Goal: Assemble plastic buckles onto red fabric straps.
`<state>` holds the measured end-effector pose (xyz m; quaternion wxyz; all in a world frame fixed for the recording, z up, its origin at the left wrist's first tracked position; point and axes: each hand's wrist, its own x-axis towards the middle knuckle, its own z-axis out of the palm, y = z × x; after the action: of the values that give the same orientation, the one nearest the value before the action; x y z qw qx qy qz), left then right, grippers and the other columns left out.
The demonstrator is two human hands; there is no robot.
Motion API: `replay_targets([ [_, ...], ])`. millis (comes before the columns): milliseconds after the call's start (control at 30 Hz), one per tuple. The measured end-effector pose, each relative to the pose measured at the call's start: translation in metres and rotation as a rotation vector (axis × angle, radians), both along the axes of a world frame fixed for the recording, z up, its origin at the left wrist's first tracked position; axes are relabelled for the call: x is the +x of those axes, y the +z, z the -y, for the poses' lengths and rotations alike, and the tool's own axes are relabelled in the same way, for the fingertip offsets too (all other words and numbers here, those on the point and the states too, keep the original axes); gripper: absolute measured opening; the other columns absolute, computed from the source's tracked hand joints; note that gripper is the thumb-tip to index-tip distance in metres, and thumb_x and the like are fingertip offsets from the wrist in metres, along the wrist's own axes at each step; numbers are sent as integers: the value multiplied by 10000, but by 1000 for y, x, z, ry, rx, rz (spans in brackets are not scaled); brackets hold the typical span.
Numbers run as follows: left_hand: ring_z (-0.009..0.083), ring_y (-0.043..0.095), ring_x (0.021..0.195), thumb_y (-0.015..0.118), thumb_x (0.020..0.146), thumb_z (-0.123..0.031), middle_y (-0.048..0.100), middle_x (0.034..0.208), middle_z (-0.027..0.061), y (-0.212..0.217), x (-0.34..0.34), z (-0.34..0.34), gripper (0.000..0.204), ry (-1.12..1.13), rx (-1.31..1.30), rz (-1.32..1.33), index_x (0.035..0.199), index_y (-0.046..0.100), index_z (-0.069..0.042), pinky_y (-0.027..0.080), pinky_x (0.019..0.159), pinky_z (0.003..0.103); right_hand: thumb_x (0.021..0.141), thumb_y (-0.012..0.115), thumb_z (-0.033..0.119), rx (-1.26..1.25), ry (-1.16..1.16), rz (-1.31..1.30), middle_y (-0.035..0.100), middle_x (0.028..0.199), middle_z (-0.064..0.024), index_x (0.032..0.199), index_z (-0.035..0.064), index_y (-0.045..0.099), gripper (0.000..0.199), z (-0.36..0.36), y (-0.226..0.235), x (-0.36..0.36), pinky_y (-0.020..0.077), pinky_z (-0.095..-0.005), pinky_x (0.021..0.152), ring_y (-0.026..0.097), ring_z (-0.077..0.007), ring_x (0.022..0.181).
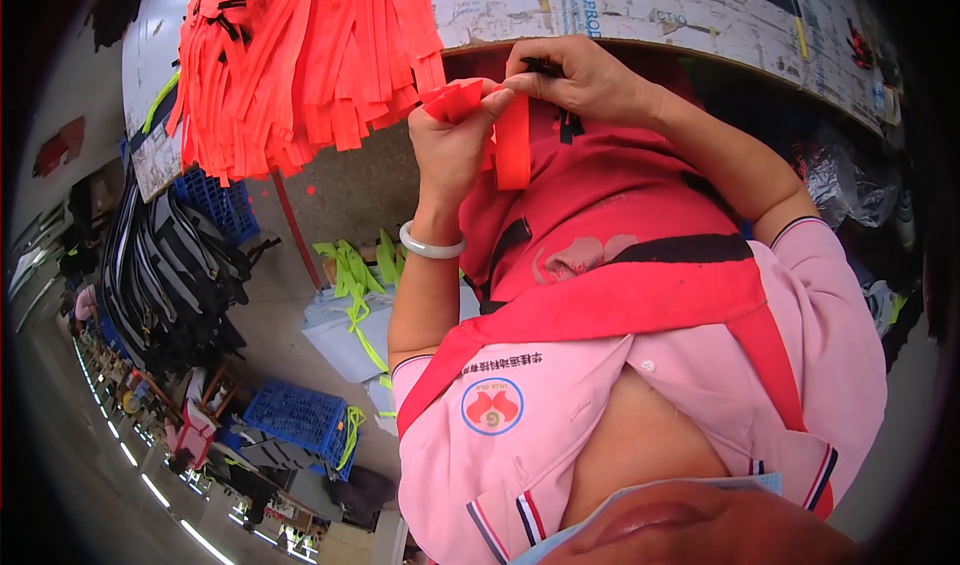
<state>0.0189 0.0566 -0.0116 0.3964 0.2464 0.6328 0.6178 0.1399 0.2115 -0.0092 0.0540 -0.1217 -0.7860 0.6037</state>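
Note:
My left hand (458, 145), with a pale bangle on its wrist, is closed around a bright orange-red fabric strip (513, 145), part of which hangs down below the fingers. Close beside it, my right hand (575, 77) pinches the strip at the same spot, thumb and fingertips together. A small black piece (543, 67) shows between the right hand's curled fingers; its kind is too small to make out. Another small black piece (569, 127) dangles under that hand. Both hands are in front of my red apron (620, 200), at the table's edge.
A thick pile of orange-red strips (300, 65) with small black parts hangs over the edge of the worn table (690, 20). Black straps (165, 275) hang at the left. Blue crates (295, 415) and a pale box (345, 335) with yellow-green strips (350, 275) are below.

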Motion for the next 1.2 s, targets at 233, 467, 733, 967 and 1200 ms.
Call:
replay_targets([
  [233, 30, 496, 614, 697, 837, -28, 578, 733, -42, -9, 1, 3, 63, -59, -35, 113, 876, 653, -5, 410, 541, 201, 911, 557, 125, 245, 139, 25, 627, 811, -184, 992, -5, 572, 154, 5, 9, 2, 469, -384, 666, 611, -336, 766],
  [467, 159, 604, 700, 665, 834, -4, 603, 789, 75, -5, 15, -10, 87, -69, 285, -830, 878, 590, -2, 469, 612, 263, 899, 576, 242, -229, -94, 206, 518, 671, -21, 838, -14, 564, 263, 15, -32, 3, 402, -276, 583, 460, -97, 636],
  [733, 74, 560, 656, 626, 911, -73, 641, 753, 25, -15, -1, 8, 87, 9, 103, 125, 902, 640, 12, 444, 602, 212, 1001, 421, 169, -265, -165, 49, 516, 718, -10, 1208, 45, 567, 282, 4, 2, 11, 432, -240, 667, 488, -85, 689],
  [967, 12, 470, 589, 641, 898, -70, 644, 767, -15, -5, 7, 1, 94, 19, -10, 203, 943, 689, -3, 356, 516, 174, 996, 470, 217, -426, -67, 14, 559, 805, -12, 1227, -18, 533, 335, 5, -2, 10, 424, -222, 783, 532, -80, 798],
  [1200, 29, 517, 644, 608, 894, -23, 647, 786, -18, 2, 16, -2, 87, -11, 39, -37, 921, 685, 6, 406, 565, 194, 974, 528, 212, -546, -198, -35, 586, 816, -31, 1022, -9, 573, 231, 17, -9, 7, 456, -237, 799, 563, -96, 812],
])
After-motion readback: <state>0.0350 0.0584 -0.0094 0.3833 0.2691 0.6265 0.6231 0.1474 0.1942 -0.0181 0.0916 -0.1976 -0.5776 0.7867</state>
